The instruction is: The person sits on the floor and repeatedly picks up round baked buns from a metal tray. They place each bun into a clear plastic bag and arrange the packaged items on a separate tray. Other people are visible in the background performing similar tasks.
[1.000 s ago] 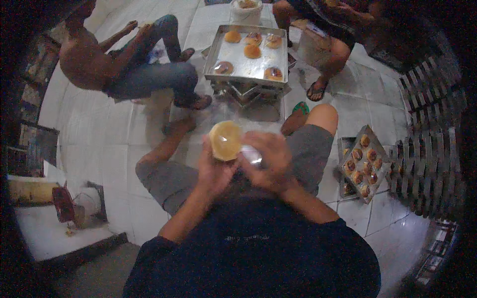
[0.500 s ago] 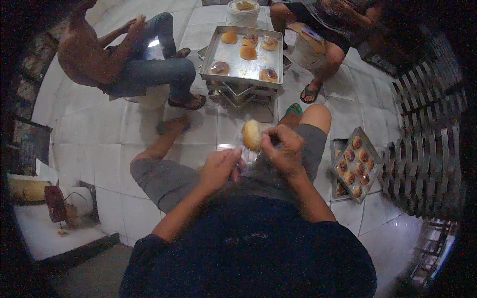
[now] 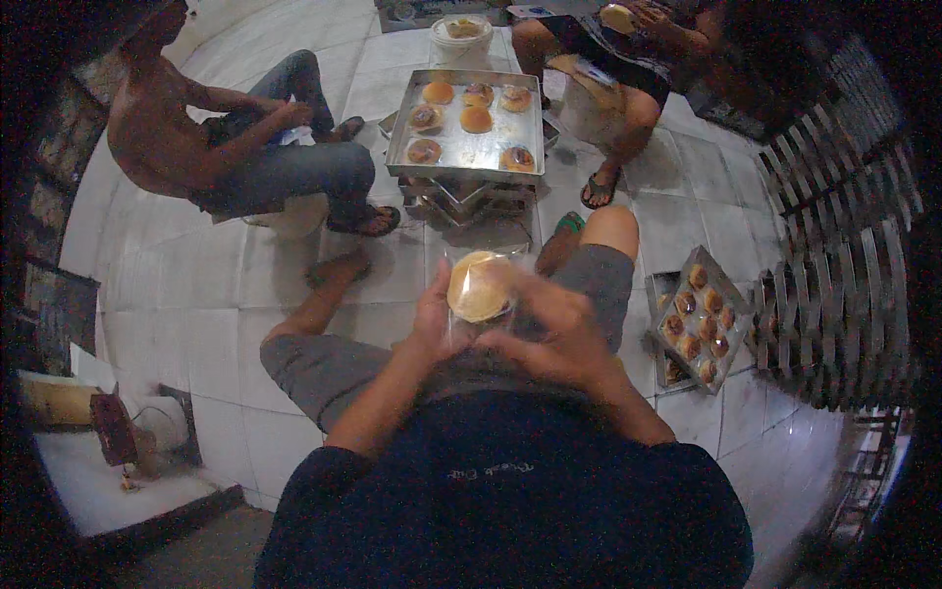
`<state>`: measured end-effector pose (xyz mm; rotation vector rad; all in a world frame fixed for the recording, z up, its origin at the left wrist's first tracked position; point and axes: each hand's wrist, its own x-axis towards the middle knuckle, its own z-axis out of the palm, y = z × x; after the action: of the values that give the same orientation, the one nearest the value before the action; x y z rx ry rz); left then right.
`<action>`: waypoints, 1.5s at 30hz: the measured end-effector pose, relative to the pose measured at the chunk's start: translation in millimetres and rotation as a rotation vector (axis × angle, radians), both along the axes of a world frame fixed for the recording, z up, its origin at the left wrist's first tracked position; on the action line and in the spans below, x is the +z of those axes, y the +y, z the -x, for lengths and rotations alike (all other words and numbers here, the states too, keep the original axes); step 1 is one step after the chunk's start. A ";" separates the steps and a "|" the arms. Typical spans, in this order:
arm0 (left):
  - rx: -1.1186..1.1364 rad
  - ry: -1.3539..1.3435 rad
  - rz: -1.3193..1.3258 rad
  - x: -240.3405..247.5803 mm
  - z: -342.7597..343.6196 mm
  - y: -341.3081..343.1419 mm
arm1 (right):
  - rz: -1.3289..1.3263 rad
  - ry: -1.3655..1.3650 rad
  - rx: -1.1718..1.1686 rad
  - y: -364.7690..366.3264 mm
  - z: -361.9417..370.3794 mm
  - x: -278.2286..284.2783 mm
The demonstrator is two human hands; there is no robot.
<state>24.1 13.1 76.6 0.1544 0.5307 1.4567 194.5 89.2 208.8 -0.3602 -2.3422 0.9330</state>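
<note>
- Change: half a second earlier the bun (image 3: pixel 479 290) showed its side, with the hands lower and farther apart around it; it now turns a broad round face upward, at the centre of the frame, inside a clear bag (image 3: pixel 457 329).
- Also changed: the large tray (image 3: pixel 471 147), upper centre, bears seven buns, where six lay before (the added one sits near its left wall).
- Left hand (image 3: pixel 432 316): curled partway around the left side of the bag, thumb upward, supporting the bun through the film.
- Right hand (image 3: pixel 559 324): fingers bent across the bag's right side, over the bun's edge; motion blur prevents telling how tightly they close.
- Bun: a smooth, pale golden disc; bright streaks of reflected light mark the glossy film over it.
- Large tray: shiny metal, rectangular, shallow-walled; its buns are round, some plain orange-brown, others dark-topped.
- Smaller tray (image 3: pixel 732 351), right of frame: metal, set diagonally, holding similar dark-topped buns.
- Floor (image 3: pixel 196 275): pale square tiles, their joints curved by the lens.
</note>
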 end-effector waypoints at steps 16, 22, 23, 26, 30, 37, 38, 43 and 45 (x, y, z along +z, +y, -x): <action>0.108 -0.323 -0.163 74.9 -2.0 -15.0 | -0.062 -0.023 0.079 -48.6 16.6 -14.2; 0.257 -0.279 0.089 65.2 -0.8 -2.9 | 0.047 -0.125 0.330 -40.4 21.8 -19.5; 0.294 -0.367 0.165 65.5 -3.5 -1.9 | 0.128 -0.174 0.445 -36.1 23.2 -15.3; 0.283 -0.485 0.136 74.2 -2.6 -2.8 | 0.419 -0.102 1.001 -24.5 -5.0 35.4; 0.104 -0.415 0.100 105.4 -19.3 -7.8 | -0.093 -0.058 0.378 15.6 -17.1 47.8; -0.099 0.038 0.243 87.2 -58.9 -19.8 | 0.333 -0.130 -0.293 32.5 -110.6 10.7; -0.112 0.251 0.286 70.0 -56.1 -7.1 | 0.595 -0.159 -0.434 32.9 -120.6 -12.0; -0.136 0.918 0.251 24.5 -50.5 40.8 | 0.856 -0.092 -0.611 50.8 -133.2 -81.9; -0.009 1.126 0.118 25.1 -54.4 55.8 | 0.821 -0.098 -0.616 61.6 -124.1 -80.9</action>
<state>78.5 69.0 101.7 0.9043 1.5080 1.2222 318.5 150.8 127.9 -1.3729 -1.6259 1.5062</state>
